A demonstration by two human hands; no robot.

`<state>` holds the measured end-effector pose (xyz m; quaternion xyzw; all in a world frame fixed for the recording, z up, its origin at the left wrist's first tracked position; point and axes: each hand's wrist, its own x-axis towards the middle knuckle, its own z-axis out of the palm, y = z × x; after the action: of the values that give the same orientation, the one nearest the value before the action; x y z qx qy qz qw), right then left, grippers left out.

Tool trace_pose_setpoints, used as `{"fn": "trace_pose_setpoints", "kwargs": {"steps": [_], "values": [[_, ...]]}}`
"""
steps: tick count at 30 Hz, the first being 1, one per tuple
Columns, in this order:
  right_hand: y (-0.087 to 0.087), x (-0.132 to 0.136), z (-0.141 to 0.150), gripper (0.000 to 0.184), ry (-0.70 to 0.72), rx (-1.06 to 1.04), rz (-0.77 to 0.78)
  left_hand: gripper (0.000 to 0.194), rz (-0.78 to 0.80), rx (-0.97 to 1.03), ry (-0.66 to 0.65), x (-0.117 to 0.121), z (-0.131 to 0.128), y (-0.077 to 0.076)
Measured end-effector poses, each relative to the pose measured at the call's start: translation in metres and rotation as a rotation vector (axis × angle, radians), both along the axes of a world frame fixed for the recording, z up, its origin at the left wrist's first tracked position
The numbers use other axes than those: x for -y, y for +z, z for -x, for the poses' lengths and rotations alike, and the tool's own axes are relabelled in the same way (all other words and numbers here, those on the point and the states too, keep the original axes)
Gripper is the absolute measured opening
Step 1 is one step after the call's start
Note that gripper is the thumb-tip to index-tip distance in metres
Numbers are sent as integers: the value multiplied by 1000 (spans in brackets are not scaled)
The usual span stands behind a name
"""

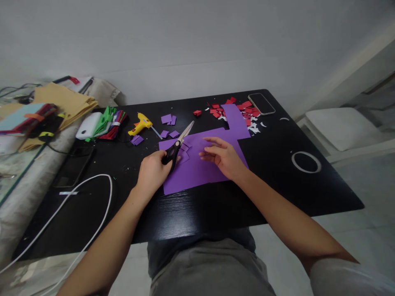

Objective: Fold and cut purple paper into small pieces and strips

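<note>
Scissors [184, 135] with black handles are in my left hand [154, 172], their blades pointing away toward the far side of the table. Beneath them lies a large purple sheet of paper [197, 176]. A few small purple paper pieces [184, 156] rest on it, close to the blades. My right hand [224, 158] hovers over the sheet's right part, fingers apart and nothing visible between them. A narrower purple strip [236, 121] lies beyond it, partly over red paper pieces [247, 107]. Small purple squares [168, 119] sit in groups left of the blades.
On the black table [173, 218] are a yellow glue gun [141, 124], a phone [261, 103], a white ring [306, 162] and a white cable [109, 197]. Bundled green and red items [108, 123] lie left, near brown envelopes [63, 100]. A white stool [333, 127] stands right.
</note>
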<state>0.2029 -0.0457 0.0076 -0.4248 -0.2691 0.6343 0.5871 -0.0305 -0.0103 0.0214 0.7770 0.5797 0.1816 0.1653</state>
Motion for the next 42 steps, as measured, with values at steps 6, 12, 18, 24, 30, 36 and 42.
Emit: {"fn": "trace_pose_setpoints", "kwargs": {"steps": [6, 12, 18, 24, 30, 36, 42], "values": [[-3, -1, 2, 25, -1, 11, -14, 46, 45, 76, -49, 2, 1, 2], [-2, 0, 2, 32, 1, 20, -26, 47, 71, 61, -46, 4, 0, 7], [0, 2, 1, 44, 22, 32, -59, 45, 40, 65, -58, 5, -3, 7], [-2, 0, 1, 35, -42, -10, -29, 37, -17, 6, -102, 9, -4, 6], [-2, -2, -1, 32, -73, 23, -71, 28, 10, -62, -213, 10, -5, 7], [-2, -2, -1, 26, -98, 17, -88, 17, -3, -162, -214, 11, -5, 6], [-2, -3, -2, 24, -86, 24, -67, 13, -7, -194, -219, 12, -5, 5]]}}
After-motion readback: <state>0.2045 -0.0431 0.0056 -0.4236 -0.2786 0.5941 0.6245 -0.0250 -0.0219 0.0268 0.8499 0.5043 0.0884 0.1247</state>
